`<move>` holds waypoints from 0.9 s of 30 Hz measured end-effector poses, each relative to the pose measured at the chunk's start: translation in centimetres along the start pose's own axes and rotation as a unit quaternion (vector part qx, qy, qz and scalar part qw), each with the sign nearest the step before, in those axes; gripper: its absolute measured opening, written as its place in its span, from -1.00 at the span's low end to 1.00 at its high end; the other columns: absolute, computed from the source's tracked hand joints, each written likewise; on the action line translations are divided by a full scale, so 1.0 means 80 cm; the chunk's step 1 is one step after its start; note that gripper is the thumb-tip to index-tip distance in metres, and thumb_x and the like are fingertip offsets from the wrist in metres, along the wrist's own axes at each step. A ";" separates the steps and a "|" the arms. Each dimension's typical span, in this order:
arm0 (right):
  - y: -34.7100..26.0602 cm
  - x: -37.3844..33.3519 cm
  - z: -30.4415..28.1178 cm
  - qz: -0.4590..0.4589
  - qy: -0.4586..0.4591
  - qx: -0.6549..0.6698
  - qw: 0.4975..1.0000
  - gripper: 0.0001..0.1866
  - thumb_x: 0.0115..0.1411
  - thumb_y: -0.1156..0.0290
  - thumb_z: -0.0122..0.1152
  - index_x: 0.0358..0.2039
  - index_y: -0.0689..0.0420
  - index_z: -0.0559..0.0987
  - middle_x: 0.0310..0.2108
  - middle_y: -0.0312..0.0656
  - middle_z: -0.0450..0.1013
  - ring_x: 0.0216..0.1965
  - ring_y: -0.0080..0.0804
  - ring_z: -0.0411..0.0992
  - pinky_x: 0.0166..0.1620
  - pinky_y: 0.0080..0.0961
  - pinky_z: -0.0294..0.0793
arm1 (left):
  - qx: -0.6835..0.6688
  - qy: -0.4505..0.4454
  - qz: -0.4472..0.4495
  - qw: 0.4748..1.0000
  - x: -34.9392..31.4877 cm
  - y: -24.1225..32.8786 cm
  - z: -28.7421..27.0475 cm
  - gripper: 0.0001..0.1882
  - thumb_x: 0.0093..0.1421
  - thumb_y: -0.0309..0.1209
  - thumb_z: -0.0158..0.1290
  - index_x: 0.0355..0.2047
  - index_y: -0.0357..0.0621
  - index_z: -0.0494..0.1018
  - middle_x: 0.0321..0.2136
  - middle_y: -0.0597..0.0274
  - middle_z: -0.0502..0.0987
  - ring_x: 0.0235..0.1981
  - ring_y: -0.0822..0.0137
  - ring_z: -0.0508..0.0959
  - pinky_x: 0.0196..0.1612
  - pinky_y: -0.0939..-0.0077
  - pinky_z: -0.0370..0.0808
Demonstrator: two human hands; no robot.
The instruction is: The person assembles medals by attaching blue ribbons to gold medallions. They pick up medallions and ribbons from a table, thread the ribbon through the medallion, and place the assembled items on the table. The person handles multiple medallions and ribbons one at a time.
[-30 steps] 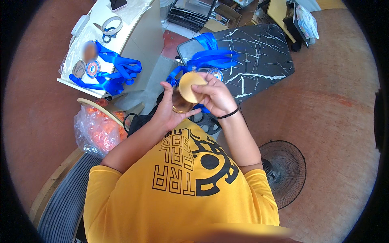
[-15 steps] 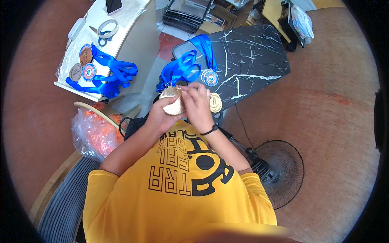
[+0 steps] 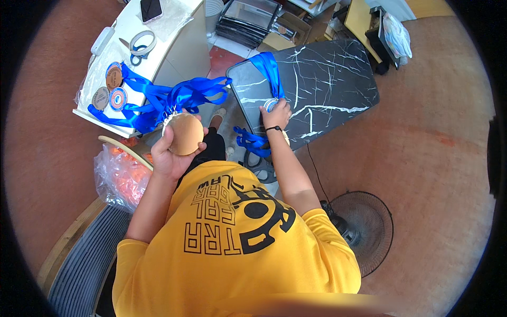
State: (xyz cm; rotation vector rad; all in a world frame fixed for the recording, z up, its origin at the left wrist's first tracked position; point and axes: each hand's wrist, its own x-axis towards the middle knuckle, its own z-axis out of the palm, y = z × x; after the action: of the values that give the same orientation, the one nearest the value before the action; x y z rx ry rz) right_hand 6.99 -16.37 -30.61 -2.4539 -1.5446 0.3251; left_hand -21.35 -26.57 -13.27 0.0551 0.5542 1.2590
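My left hand (image 3: 171, 153) is closed around a stack of gold medals (image 3: 185, 136), a plain gold back facing up. Their blue ribbons (image 3: 195, 91) trail up beside the white cabinet. On the black marble-patterned table, my right hand (image 3: 277, 114) grips a medal with a blue-and-white face (image 3: 271, 104), whose blue ribbon (image 3: 268, 68) runs to the far edge. Another blue ribbon (image 3: 252, 142) hangs at the table's near left edge. A gold edge (image 3: 286, 137) shows beside my right wrist, mostly hidden.
The white cabinet (image 3: 182, 55) at left carries bronze (image 3: 114, 77) and silver (image 3: 101, 98) medals, scissors (image 3: 136, 59), a tape roll (image 3: 142, 42) and a phone (image 3: 151, 9). A bag of orange items (image 3: 122, 177) lies below it. A fan (image 3: 356, 232) stands at lower right.
My hands have parted. The left has carried the gold medals and ribbons left, toward the cabinet; the right has let go of them and reached forward onto the medal on the table.
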 end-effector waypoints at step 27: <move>0.085 0.051 -0.006 0.150 -0.007 0.431 0.889 -0.59 -0.02 0.25 0.40 -0.23 0.18 0.48 -0.38 -0.16 0.51 -0.39 -0.33 0.49 -0.30 -0.38 0.51 | -0.026 -0.033 -0.057 0.998 0.011 -0.023 -0.009 -0.30 0.15 0.15 -0.01 0.13 -0.05 0.24 0.03 0.05 0.37 -0.05 0.04 0.42 -0.15 0.26 0.45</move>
State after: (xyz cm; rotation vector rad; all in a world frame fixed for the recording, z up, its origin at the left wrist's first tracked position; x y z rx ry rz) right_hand 14.69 -15.59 -32.51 -1.9215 -0.7336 0.8648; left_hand -19.89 -26.57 -14.79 0.0212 0.4616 1.1561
